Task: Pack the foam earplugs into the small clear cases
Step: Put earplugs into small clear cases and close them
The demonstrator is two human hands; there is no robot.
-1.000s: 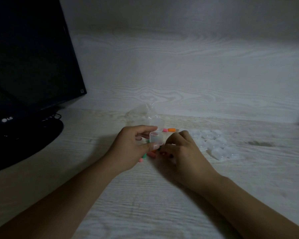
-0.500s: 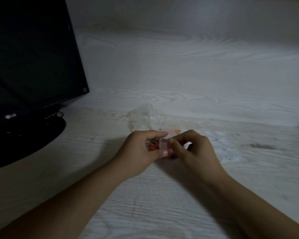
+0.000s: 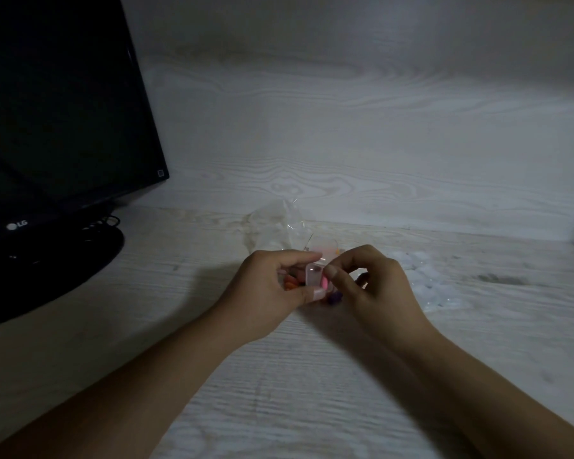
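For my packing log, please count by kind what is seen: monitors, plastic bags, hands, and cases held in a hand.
monitor: 1
plastic bag: 1
hands: 2, left hand and right hand
clear case, held: 1
Total: 5
pile of cases: too blurred to count.

views: one, head-worn wide-angle | faces: forward and down across the counter (image 3: 312, 409) toward the back wall | range: close, both forearms reach in from the bottom edge | left edge: monitor (image 3: 57, 104) | shared: none, single view
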